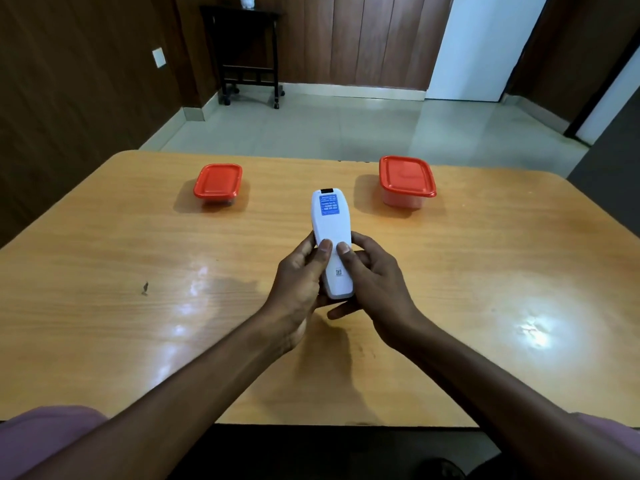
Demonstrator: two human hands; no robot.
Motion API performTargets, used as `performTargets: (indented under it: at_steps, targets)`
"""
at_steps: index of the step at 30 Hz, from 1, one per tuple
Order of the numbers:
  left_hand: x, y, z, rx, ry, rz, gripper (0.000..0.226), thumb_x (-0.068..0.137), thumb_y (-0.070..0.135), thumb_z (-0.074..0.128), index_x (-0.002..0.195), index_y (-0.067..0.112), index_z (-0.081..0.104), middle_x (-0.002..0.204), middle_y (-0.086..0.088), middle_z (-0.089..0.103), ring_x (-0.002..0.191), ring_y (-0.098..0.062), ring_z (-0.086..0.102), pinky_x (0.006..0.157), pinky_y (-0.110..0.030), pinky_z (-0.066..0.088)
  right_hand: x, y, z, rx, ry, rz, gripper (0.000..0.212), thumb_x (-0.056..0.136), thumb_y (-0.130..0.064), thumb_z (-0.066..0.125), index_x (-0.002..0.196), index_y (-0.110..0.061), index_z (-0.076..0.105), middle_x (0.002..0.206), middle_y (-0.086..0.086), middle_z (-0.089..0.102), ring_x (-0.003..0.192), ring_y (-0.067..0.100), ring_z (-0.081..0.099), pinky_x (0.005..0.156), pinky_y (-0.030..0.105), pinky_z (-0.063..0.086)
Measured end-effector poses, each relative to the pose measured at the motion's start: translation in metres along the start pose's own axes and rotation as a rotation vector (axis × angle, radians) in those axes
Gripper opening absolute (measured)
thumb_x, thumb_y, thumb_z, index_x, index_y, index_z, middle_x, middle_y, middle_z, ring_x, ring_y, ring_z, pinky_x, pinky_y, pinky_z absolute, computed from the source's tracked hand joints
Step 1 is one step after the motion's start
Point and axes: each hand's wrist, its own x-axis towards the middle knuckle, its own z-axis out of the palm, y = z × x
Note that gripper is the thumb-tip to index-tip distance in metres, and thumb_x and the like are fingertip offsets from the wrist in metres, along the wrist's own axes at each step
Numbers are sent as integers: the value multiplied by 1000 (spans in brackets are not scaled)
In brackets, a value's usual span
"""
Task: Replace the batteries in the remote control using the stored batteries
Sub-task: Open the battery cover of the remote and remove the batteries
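Note:
A white remote control [329, 230] is held back side up above the middle of the wooden table [138, 271], a blue label near its far end. My left hand [298, 282] grips its lower left side and my right hand [374, 278] its lower right side. Both thumbs press side by side on the back cover. Two plastic containers with red lids stand farther back: a smaller one [217, 181] at the left and a larger one [406, 180] at the right. Both lids are on, so their contents are hidden.
The table's far edge lies just behind the containers and its near edge is close to my body. Beyond it is tiled floor, a dark wheeled side table [247, 53] against the wood-panelled wall, and a white door [485, 46].

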Motion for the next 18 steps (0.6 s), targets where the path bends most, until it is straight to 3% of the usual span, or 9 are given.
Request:
performTargets:
  at_steps: [4,8,12,15,18]
  targets:
    - [-1,-3,1,8,19,20,39,102,25,54,141,31,56,121,-2,73,102,-21,73,66,-34,59,-3,4,3,-39,40,-25,24,103,-34,57,119,-52,58,104,3,74,80,21,78,53,45,63]
    - [-3,-5,1,21,48,52,41,102,23,53,142,33,53,125,1,71,110,-25,70,72,-39,59,-6,3,8,-110,57,-90,41,103,-31,56,98,-72,58,100,-6,72,79,15,77,51,42,63]
    - [-5,-3,-1,41,56,89,43,102,19,53,144,31,52,127,0,70,112,-24,69,82,-49,60,-8,-2,12,-101,38,-107,46,102,-29,58,96,-74,59,101,-1,72,86,23,77,55,47,64]
    - [-7,-2,-2,50,49,111,48,101,13,54,146,29,49,132,2,68,112,-23,69,88,-54,58,-8,-2,10,-74,32,-76,42,103,-26,59,111,-67,60,111,0,73,92,29,76,60,52,65]
    - [-7,0,-4,58,27,119,51,100,8,56,146,29,49,134,7,66,117,-22,67,93,-57,55,-8,0,6,-34,8,-31,42,104,-22,57,136,-49,57,115,2,74,98,34,75,66,56,64]
